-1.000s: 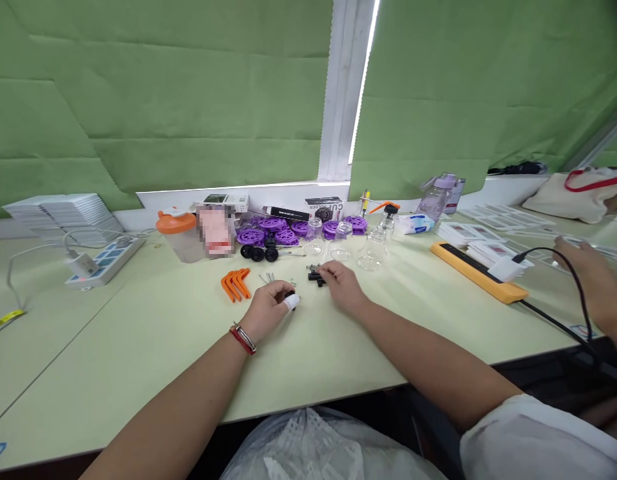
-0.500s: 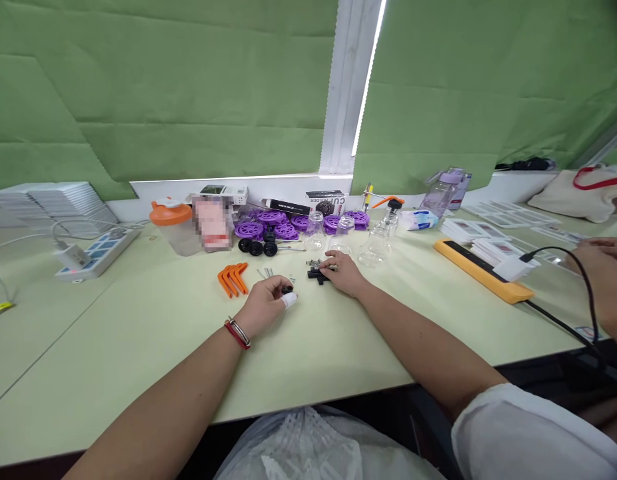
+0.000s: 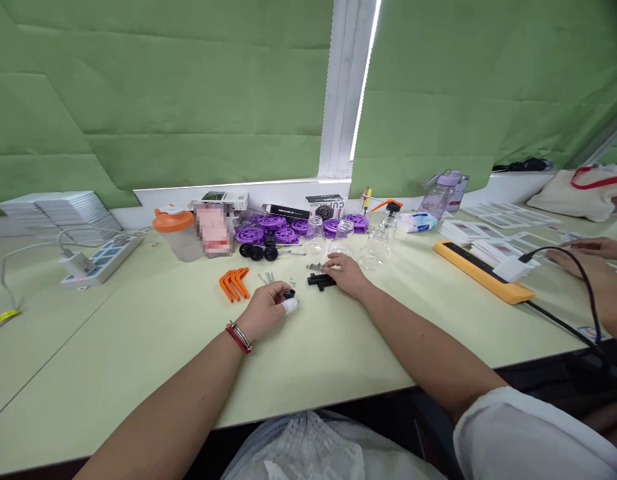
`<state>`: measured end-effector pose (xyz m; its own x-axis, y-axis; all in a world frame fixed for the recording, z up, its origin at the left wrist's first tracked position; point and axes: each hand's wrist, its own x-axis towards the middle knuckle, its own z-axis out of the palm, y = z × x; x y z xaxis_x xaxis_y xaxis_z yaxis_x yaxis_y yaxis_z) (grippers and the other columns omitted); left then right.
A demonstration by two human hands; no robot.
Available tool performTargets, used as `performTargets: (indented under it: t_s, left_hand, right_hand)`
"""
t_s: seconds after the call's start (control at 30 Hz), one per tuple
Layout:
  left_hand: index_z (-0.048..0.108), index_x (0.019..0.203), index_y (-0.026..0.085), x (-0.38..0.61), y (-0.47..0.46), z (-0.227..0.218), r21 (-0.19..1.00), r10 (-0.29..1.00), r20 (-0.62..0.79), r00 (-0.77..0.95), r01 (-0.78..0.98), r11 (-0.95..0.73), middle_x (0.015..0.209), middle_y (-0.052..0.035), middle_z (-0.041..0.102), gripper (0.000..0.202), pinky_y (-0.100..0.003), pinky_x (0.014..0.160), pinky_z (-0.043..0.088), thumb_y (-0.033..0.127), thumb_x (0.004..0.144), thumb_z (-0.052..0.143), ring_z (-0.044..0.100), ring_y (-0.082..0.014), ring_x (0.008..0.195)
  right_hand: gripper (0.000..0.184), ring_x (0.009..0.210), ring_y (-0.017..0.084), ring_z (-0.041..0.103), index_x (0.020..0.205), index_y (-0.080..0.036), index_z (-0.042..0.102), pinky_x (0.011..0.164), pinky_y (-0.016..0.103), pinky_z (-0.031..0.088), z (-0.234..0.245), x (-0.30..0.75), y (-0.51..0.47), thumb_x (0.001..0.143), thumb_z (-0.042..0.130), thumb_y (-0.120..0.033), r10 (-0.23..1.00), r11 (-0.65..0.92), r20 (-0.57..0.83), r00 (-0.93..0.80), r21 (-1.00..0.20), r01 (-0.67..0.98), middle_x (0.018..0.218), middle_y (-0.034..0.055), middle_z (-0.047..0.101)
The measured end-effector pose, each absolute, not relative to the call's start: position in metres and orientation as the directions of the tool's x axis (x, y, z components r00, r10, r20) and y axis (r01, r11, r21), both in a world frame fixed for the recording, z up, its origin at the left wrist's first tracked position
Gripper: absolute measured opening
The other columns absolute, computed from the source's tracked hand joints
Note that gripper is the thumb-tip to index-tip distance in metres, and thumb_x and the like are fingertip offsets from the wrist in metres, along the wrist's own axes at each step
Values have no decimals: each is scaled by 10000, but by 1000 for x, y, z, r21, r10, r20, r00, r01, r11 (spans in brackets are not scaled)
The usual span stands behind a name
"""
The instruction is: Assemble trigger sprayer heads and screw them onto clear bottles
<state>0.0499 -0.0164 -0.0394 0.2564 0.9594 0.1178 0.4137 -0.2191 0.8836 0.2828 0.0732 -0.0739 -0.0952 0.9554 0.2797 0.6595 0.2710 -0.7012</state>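
My left hand (image 3: 265, 310), with a white wrap on the thumb, is closed on a small black tube-shaped part (image 3: 289, 294) just above the table. My right hand (image 3: 346, 275) is by a small pile of metal springs (image 3: 315, 267), fingers bent and slightly apart; the fingertips partly hide what they touch. Just below those fingers, several black plastic tube parts (image 3: 318, 281) lie together. Tiny metal pieces (image 3: 292, 283) sit between my hands. Behind my left hand are metal screws or pins (image 3: 269, 277) and bent orange levers (image 3: 233, 284).
Purple spoked discs (image 3: 250, 235), black round knobs (image 3: 256, 253) and clear domed cups (image 3: 373, 250) stand behind. A shaker bottle (image 3: 176, 233) is at back left. An orange power strip (image 3: 481, 272) lies right, near another person's hand (image 3: 583, 263).
The view has shifted slightly. My right fingers have moved a little off the black tubes towards the springs, showing more of the tubes. My left hand still holds the black part.
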Motion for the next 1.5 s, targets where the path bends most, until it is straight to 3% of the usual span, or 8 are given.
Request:
performTargets:
  t_s: [0.17,0.4,0.73,1.5]
  left_hand:
    - [577,778,174,51,-18,-36,883,955,108,276,416,-220,613,40,434,240,-228,540,330,382,668,623,386,-99,559]
    - [571,772,173,48,-16,-40,883,949,95,301,414,-220,622,40,443,232,-225,541,326,377,677,626,390,-97,564]
    - [579,763,173,48,-17,-40,881,945,101,310,413,-230,613,41,440,240,-225,536,330,386,673,643,393,-97,562]
    - [568,797,161,48,-15,-41,911,935,67,349,361,-199,713,16,513,207,-222,594,357,352,728,608,430,-107,644]
  right_hand:
    - [117,1080,201,511,785,-213,712,963,340,352,-62,288,87,754,606,-250,957,281,238,-164,-636,719,1190,41,552]
    - [84,905,180,579,729,-215,715,809,257,418,-40,274,93,688,668,-158,936,349,145,-319,-467,813,948,36,658]
    - [155,802,169,603,711,-208,707,674,230,422,-42,279,100,683,620,-84,938,343,120,-324,-430,835,841,23,691]
    - [173,744,145,577,765,-201,710,608,204,379,-53,290,105,693,589,-99,923,379,68,-379,-329,865,835,26,684]
